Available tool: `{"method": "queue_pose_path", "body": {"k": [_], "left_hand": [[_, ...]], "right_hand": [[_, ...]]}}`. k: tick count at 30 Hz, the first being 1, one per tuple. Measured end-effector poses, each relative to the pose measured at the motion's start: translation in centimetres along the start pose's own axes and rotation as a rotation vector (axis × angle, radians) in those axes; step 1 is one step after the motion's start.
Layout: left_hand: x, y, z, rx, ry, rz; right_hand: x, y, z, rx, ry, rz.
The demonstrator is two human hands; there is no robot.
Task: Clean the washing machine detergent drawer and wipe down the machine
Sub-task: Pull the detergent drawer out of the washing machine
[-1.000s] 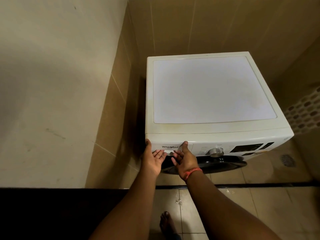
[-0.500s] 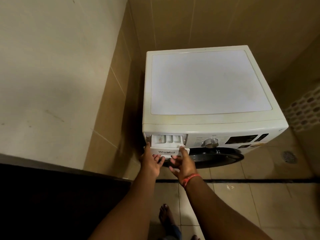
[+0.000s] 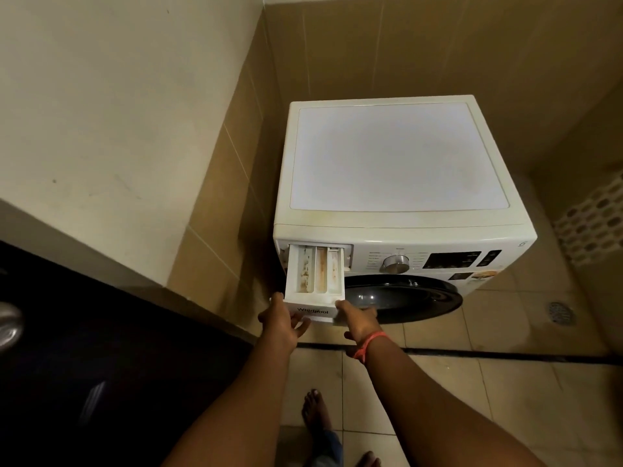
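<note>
A white front-loading washing machine [image 3: 397, 156] stands in the corner of a tiled room, its left side close to a tan tiled wall [image 3: 232, 170]. Its detergent drawer [image 3: 315, 274] sticks far out of the slot at the upper left of the front panel, open to view from above, with three long compartments streaked by brownish residue. The left hand [image 3: 281, 323] grips the drawer's front left corner, thumb on the upper edge and fingers curled beneath the branded faceplate. The right hand [image 3: 357, 320] holds the front right corner in the same way, thumb on top and fingers wrapped under; a red thread band [image 3: 369, 343] circles that wrist. To the right of the drawer sit a silver program dial [image 3: 396, 263] and a dark display panel [image 3: 451, 260], and below them is the round dark door [image 3: 401, 298]. A floor drain [image 3: 559, 312] lies in the beige floor tiles to the right of the machine. A bare foot [image 3: 315, 411] stands on the tiles below the arms.
</note>
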State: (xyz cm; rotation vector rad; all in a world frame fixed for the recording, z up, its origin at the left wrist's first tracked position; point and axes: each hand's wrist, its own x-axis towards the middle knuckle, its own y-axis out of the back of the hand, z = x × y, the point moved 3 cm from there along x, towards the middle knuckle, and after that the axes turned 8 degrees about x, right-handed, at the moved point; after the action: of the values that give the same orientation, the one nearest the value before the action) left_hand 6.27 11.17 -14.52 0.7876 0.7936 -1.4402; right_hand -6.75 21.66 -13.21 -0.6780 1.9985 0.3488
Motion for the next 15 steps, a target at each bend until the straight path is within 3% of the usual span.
{"method": "queue_pose_path", "body": {"k": [5,8,11,15], "left_hand": [[-0.2,0.3,-0.3,0.037,-0.02,-0.013],[-0.2,0.9,-0.3,0.136,-0.022,0.01],[-0.1,2.3,0.5,0.398,-0.089,0.183],[-2.5,2.7,3.7,0.871,-0.5,0.329]], "right_hand": [[-0.7,0.2,0.0,-0.01,-0.025,-0.011],[-1.2,0.5,-0.7,-0.147,0.065,-0.038],[-1.9,1.2,-2.2,-0.491,0.29,-0.019],[-3.3,1.0,-4.4,-1.068,0.689,0.087]]}}
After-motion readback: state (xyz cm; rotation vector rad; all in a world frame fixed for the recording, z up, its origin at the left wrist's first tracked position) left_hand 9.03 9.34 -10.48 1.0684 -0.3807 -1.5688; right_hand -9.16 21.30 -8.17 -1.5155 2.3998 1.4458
